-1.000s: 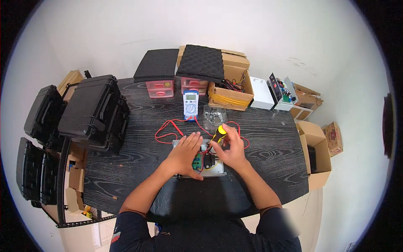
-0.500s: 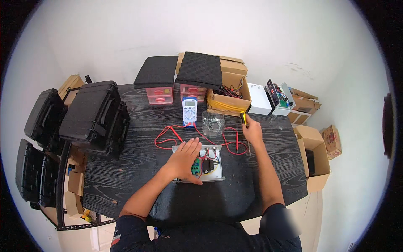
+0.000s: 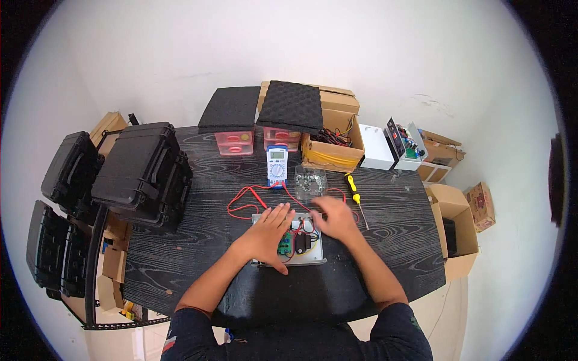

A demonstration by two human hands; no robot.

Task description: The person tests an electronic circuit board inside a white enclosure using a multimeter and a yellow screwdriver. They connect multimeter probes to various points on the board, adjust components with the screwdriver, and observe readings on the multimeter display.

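An open metal enclosure [image 3: 312, 257] lies on the dark table in front of me, with a green circuit board [image 3: 285, 243], a black block-shaped component [image 3: 303, 242] and coloured wires inside. My left hand [image 3: 262, 239] rests across its left part, fingers stretched over the far rim and thumb out near the close edge, hiding that end. At the enclosure's far right corner is my right hand [image 3: 336, 219], empty, its thumb and fingers apart; whether it touches the rim is unclear. A yellow-and-black screwdriver [image 3: 355, 197] lies on the table to its right.
A blue-and-white multimeter [image 3: 277, 166] with red leads [image 3: 241, 191] lies beyond the enclosure, beside a clear tray of small parts [image 3: 310, 182]. Farther back stand a cardboard box of cables [image 3: 333, 157] and white enclosures [image 3: 377, 147]. Black hard cases [image 3: 139, 171] are stacked at left.
My right hand has let go of the screwdriver, which now lies on the table, and has moved left to the enclosure's corner. My left hand stays on the enclosure. The view has shifted slightly.
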